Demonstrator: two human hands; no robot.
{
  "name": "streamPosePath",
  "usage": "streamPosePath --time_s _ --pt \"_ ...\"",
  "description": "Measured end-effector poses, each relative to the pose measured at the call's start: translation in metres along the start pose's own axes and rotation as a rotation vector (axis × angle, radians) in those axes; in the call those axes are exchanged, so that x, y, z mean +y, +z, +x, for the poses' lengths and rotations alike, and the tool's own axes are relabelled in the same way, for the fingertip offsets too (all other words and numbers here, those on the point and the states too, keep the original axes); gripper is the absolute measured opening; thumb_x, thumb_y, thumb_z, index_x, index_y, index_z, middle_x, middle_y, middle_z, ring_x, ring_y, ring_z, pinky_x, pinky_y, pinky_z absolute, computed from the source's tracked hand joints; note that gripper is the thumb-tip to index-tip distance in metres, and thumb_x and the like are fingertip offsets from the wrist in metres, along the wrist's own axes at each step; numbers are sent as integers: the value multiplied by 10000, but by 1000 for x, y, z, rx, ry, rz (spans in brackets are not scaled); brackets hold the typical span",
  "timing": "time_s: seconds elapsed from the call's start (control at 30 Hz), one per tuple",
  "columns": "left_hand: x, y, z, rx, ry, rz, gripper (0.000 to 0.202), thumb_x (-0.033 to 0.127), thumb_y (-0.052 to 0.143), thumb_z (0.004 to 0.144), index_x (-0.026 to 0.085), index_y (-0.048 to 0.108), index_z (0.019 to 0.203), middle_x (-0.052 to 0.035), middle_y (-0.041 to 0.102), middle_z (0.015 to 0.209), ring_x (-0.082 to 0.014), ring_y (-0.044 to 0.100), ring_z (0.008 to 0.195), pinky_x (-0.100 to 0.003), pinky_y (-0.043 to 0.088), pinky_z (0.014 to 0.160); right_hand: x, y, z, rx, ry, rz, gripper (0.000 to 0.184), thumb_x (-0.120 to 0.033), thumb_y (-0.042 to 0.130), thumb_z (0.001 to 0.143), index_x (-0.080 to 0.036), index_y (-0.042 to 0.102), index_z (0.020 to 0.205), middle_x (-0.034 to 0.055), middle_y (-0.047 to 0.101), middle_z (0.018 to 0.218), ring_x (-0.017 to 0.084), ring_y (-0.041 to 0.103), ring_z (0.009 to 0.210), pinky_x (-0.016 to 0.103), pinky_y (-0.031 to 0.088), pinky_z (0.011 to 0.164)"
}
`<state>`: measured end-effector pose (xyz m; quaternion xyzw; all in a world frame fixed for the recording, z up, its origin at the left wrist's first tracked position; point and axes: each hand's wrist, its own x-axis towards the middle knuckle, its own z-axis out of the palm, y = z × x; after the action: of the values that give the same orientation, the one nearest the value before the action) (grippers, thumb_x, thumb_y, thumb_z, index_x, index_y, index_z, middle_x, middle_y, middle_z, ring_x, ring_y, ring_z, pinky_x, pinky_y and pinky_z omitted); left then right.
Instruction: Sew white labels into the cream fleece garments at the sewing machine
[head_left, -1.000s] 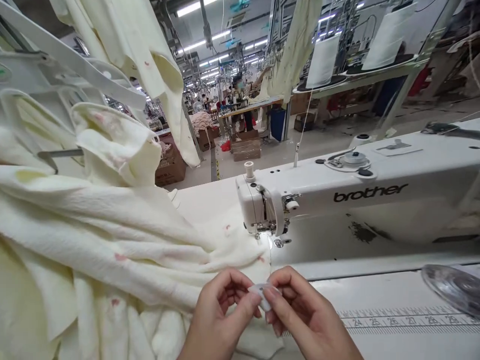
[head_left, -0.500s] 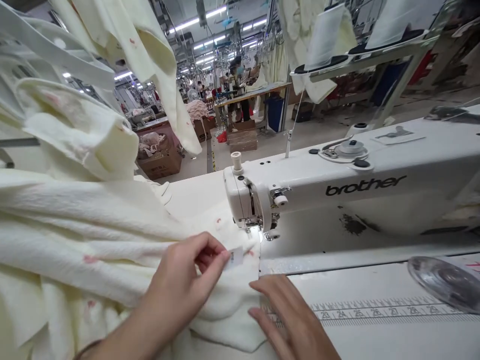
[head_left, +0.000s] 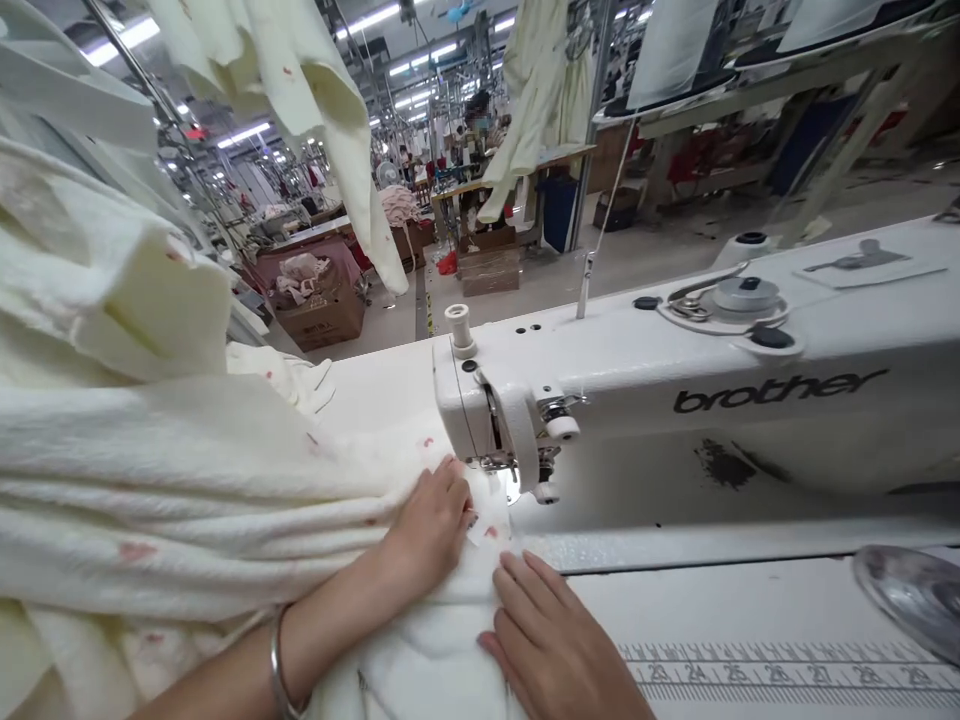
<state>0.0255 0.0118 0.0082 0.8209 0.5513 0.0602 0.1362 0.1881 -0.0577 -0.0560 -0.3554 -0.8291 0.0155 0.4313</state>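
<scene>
A cream fabric [head_left: 187,480] with small pink marks lies bunched across the table and runs under the head of a white Brother sewing machine [head_left: 675,390]. My left hand [head_left: 431,525] rests on the fabric just left of the presser foot [head_left: 510,470], its fingers pressing a small white label [head_left: 478,528] onto the cloth. My right hand [head_left: 551,640] lies flat, fingers stretched out, on the fabric's edge in front of the needle area. A metal bangle [head_left: 279,665] sits on my left wrist.
A printed ruler strip [head_left: 787,675] runs along the table at the right, and a clear round dish [head_left: 911,595] sits at the far right. More cream garments [head_left: 300,70] hang overhead. Cardboard boxes [head_left: 322,310] and other workstations fill the background.
Both hands first held the small label between them near the table's front. My left hand then carried it forward to the presser foot, and my right hand went flat on the fabric.
</scene>
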Motion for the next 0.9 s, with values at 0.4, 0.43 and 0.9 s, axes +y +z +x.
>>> streamPosePath --time_s 0.4,0.43,0.9 --pt "27 -30 -12 -93 -339 -539 135 263 533 840 182 572 739 -8 612 661 -157 594 613 -254 432 591 7 -22 -4 -182 134 -269 218 -177 406 935 -138 562 1082 105 553 984 258 547 956 457 406 919" --pt "26 -26 -9 -114 -401 -629 143 276 540 833 179 566 732 3 602 608 -151 592 577 -246 433 575 8 -23 -6 -186 124 -302 287 -206 405 940 -124 535 1182 131 549 1079 280 535 1029 449 418 906" --pt "22 5 -3 -159 -569 -710 84 220 560 750 171 555 682 26 579 525 -122 565 483 -212 411 503 3 -21 -6 -174 143 -350 414 -189 375 896 -114 512 1279 165 479 1277 301 456 1177 439 471 858"
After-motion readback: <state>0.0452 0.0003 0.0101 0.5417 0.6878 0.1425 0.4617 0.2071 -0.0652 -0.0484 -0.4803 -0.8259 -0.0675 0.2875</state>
